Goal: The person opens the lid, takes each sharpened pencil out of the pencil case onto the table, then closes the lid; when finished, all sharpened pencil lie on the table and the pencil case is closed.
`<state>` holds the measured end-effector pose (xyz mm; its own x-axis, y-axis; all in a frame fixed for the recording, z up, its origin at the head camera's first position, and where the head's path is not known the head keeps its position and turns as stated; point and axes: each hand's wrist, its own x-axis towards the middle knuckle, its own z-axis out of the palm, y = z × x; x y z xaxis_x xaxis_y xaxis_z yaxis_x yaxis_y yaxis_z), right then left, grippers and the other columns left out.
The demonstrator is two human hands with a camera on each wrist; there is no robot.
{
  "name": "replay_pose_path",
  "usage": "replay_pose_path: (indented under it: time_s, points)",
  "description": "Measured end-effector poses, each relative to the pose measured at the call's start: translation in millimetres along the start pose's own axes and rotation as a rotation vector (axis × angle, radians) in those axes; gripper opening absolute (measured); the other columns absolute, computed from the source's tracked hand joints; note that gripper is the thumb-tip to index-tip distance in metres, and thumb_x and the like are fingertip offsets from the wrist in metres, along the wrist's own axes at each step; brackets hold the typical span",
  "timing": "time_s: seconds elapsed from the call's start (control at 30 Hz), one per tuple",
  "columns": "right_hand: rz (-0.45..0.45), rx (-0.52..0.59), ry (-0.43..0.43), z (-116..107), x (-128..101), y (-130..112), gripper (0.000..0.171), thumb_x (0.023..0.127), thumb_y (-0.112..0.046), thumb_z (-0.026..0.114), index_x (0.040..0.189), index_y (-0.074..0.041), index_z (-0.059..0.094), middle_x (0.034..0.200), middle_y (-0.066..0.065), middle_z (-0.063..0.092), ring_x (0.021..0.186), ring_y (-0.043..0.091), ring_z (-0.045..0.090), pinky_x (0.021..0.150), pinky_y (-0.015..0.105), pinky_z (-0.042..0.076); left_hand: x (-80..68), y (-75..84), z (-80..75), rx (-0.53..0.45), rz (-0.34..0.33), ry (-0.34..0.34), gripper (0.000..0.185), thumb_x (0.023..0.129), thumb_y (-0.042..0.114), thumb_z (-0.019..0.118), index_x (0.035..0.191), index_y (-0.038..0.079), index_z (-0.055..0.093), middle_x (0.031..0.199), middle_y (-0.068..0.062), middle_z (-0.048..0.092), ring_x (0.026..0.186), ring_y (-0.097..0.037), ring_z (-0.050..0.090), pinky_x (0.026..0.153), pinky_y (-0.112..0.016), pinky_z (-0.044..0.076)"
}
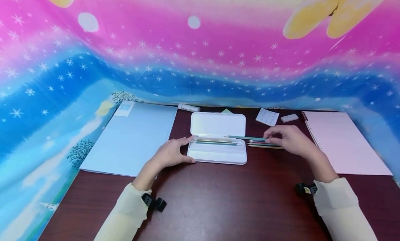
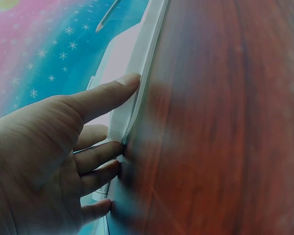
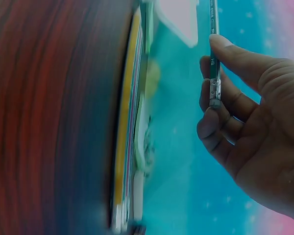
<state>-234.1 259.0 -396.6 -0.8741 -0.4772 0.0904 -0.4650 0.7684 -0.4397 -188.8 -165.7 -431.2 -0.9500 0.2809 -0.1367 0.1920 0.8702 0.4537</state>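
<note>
While pinched, green pencil (image 1: 247,138) projects left from right hand (image 1: 289,139).

head view overhead, wrist views close, all sharing pencil case (image 1: 217,143)

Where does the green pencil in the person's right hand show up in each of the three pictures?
Head: green pencil right of centre, tip over the open white case.
Left wrist: a pencil tip at top, probably the same one.
Right wrist: upright, top right, pinched by the right hand.
Shared landmark: the white case.
</note>
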Motion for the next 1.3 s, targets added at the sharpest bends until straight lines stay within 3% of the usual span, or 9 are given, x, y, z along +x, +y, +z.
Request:
replay_pose_path:
  time_s: [0.13,0.37,0.67,0.93,1.3]
  points:
    - [0.018,-0.016,0.025,-7,-9,14,0.011,0.093,-0.017,0.074,0.1,-0.026,0.076,0.093,-0.006,0.073,0.082,0.014,0.058,0.072,0.031,0.048,-0.7,0.6,-0.4,-0.002,-0.01,-0.005,0.095,0.077,0.054,0.084,0.157,0.026,0.04,0.158,-0.012,0.046,0.146,-0.036,0.043,0.115,-0.055,0.039]
    - [0.119,0.022,-0.003,-14,-25,31,0.009,0.096,-0.022,0.071,0.103,-0.022,0.076,0.098,0.0,0.073,0.085,0.018,0.058,0.071,0.03,0.048,-0.6,0.7,0.2,-0.001,-0.012,-0.007,0.096,0.077,0.056,0.083,0.157,0.027,0.039,0.158,-0.011,0.045,0.147,-0.036,0.042,0.115,-0.056,0.038]
    - [0.173,0.002,-0.014,-20,-38,50,0.009,0.096,-0.022,0.071,0.103,-0.021,0.076,0.094,-0.001,0.074,0.083,0.015,0.059,0.072,0.031,0.048,-1.2,0.3,0.3,-0.005,-0.011,-0.006,0.095,0.077,0.055,0.083,0.157,0.026,0.039,0.158,-0.013,0.045,0.147,-0.038,0.041,0.117,-0.057,0.036]
    - [0.229,0.017,-0.087,-21,-48,66,0.007,0.096,-0.023,0.071,0.101,-0.021,0.077,0.091,-0.005,0.074,0.082,0.011,0.059,0.073,0.029,0.048,-1.3,1.4,0.2,-0.003,-0.009,-0.015,0.096,0.078,0.055,0.083,0.157,0.025,0.038,0.159,-0.013,0.044,0.147,-0.037,0.041,0.117,-0.056,0.036]
    - [0.214,0.005,-0.138,-16,-52,70,0.007,0.093,-0.02,0.074,0.096,-0.025,0.076,0.099,-0.002,0.075,0.081,0.012,0.056,0.073,0.029,0.045,-0.2,0.0,0.5,0.0,-0.009,-0.009,0.096,0.077,0.055,0.083,0.157,0.026,0.038,0.158,-0.013,0.045,0.147,-0.037,0.042,0.116,-0.056,0.037]
